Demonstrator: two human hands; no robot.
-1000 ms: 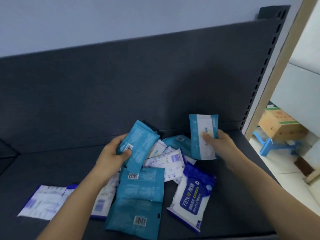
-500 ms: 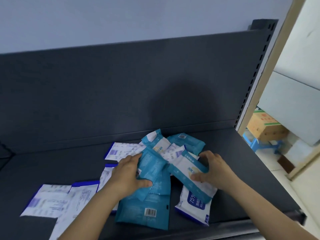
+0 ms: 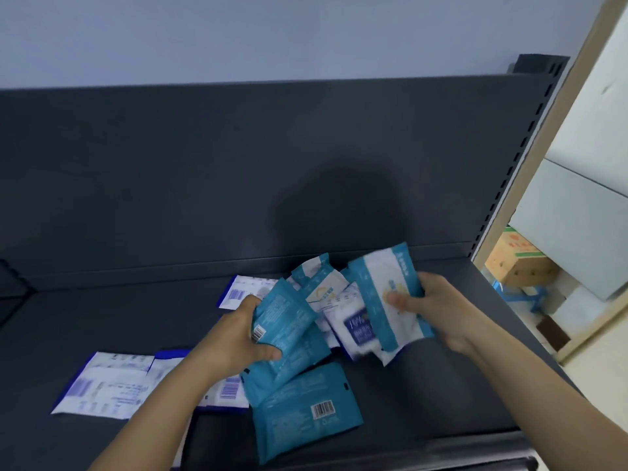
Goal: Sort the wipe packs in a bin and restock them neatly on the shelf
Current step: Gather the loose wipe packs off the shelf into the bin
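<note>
Several wipe packs lie in a loose pile on the dark shelf (image 3: 424, 385). My left hand (image 3: 234, 338) grips a teal pack (image 3: 282, 321) with its barcode side up, thumb across its lower edge. My right hand (image 3: 431, 307) holds a teal-and-white pack (image 3: 384, 297) lifted above the pile, thumb on its face. Under it lies a white pack with a dark blue label (image 3: 356, 331). Another teal pack (image 3: 306, 409) lies flat near the shelf's front edge. White packs with blue trim (image 3: 105, 385) lie flat at the left.
The shelf's dark back panel (image 3: 238, 171) rises behind the pile. A perforated upright (image 3: 523, 151) and a wooden post (image 3: 560, 127) stand at the right. Beyond them a cardboard box (image 3: 516, 263) sits on the floor.
My right hand has lifted the teal-and-white pack up off the pile. My left hand has raised its teal pack slightly. The view has shifted a little.
</note>
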